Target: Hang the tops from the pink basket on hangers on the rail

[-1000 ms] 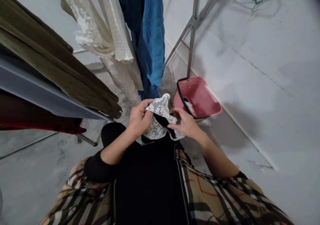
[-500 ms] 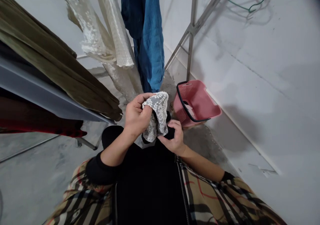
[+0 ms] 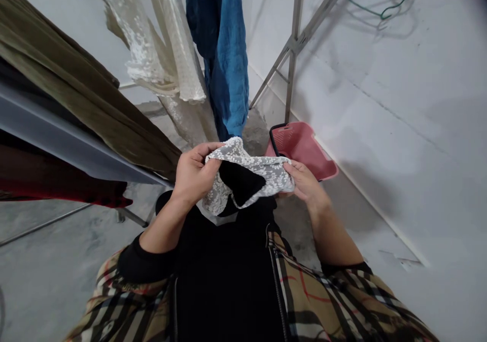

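Lace garment [image 3: 243, 172] with black patch stretched between both hands, held in front of pink basket [image 3: 308, 146]. Left hand [image 3: 192, 174] pinches left edge, right hand [image 3: 304, 182] grips right edge. Blue cloth [image 3: 224, 53] hangs beyond basket, cream lace fabric [image 3: 160, 53] beside it.

The lace cloth [image 3: 243, 167] is white with little flowers and has a black part. The basket [image 3: 304, 146] on the right is pink with a dark rim. Far off hangs a blue cloth [image 3: 224, 53]. The jacket [image 3: 323, 301] is tan with checks.
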`<state>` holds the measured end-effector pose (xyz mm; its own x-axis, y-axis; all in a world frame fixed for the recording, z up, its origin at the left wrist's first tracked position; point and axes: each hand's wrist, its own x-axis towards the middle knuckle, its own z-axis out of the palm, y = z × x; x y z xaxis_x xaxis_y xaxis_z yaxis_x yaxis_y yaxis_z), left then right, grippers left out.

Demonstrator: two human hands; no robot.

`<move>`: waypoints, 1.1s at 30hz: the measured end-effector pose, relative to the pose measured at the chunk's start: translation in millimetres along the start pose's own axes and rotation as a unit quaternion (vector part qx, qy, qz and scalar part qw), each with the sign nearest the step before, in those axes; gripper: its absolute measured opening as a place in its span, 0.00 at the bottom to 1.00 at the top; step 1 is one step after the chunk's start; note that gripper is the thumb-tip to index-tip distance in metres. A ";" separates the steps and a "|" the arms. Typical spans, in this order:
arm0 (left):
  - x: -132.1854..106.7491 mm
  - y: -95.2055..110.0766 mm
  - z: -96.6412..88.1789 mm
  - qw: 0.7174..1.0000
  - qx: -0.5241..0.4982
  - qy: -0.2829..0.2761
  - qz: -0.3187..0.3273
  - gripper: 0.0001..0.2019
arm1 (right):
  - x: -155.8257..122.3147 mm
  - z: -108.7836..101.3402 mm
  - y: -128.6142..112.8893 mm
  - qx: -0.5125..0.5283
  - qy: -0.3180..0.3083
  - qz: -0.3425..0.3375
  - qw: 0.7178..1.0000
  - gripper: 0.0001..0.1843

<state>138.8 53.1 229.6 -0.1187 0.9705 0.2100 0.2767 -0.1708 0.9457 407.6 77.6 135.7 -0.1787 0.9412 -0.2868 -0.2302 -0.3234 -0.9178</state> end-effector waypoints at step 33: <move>79.5 56.2 -61.4 0.873 0.468 0.071 0.118 0.16 | -3.0 47.1 -215.7 -0.618 0.205 -0.473 0.594 0.21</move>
<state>86.4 110.3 314.6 -0.0517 0.8852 0.4622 0.9592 -0.0848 0.2699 412.8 139.9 347.4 -0.2214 0.6719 0.7068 0.8807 0.4490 -0.1510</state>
